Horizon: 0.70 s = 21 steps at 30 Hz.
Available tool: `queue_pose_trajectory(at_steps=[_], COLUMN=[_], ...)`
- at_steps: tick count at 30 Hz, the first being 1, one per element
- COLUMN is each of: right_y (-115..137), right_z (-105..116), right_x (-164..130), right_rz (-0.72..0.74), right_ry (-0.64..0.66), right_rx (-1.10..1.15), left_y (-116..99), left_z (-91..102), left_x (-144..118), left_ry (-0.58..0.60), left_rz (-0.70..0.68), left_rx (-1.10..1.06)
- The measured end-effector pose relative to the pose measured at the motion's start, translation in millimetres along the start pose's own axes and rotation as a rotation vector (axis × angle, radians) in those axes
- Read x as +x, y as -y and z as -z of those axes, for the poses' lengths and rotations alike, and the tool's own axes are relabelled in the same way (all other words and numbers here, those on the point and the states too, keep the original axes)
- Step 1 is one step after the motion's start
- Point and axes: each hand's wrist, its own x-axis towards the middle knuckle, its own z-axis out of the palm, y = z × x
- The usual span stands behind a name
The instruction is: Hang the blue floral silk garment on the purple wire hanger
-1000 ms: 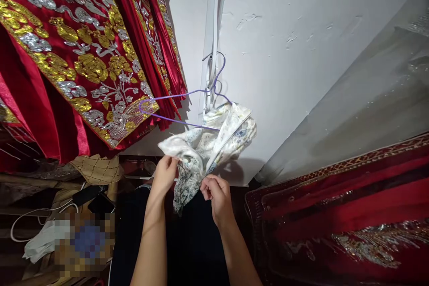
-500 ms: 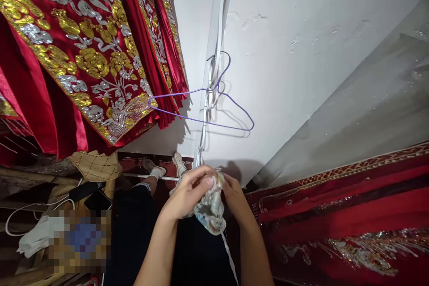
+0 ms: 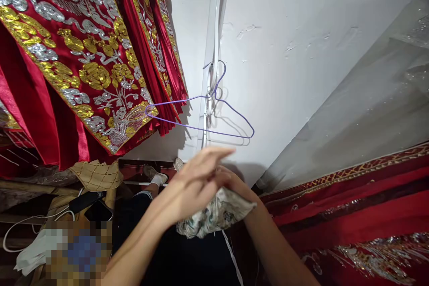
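A floral patterned cloth (image 3: 219,214), pale with green and dark marks, hangs crumpled below my hands. My left hand (image 3: 194,183) reaches over the top of it, blurred by motion, its fingers stretched to the right and its thumb apart. Behind and beside it, my right hand (image 3: 236,183) bears the cloth, whose corner lies against the wrist; the left hand hides most of those fingers. Just above both hands, a purple wire hanger (image 3: 201,129) hangs from a white strap (image 3: 217,22) along the wall.
Red garments with gold and silver embroidery (image 3: 95,73) hang at left. More red fabric (image 3: 351,219) lies at lower right, below a translucent sheet (image 3: 362,98). A phone (image 3: 98,212) and white cable (image 3: 20,219) rest on a wooden surface at lower left. Shoes (image 3: 154,173) show below.
My left hand has lifted over the cloth and its fingers have straightened. The cloth has spread wider to the right, against my right wrist. The view has tilted slightly.
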Motion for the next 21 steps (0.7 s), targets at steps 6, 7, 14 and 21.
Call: queue_pose_trajectory(at_steps=[6, 7, 14, 21], right_y=[6.3, 4.7, -51.6, -112.8], right_z=[33.8, 40.8, 44.1, -13.3], right_x=[25.7, 28.0, 79.2, 114.3], right_rz=[-0.406, -0.456, -0.436, -0.327], right_ry=[1.128, 1.210, 0.636, 0.192], right_rx=[1.293, 1.348, 0.776, 0.433], left_y=[65.9, 75.5, 88.9, 73.5], left_z=[13.9, 15.5, 66.3, 86.0], left_x=[-8.8, -17.1, -52.1, -37.9], left_ry=[0.229, 0.285, 0.408, 0.518], left_rz=[0.197, 0.257, 0.330, 0.609], left_rx=[-0.313, -0.307, 0.371, 1.044])
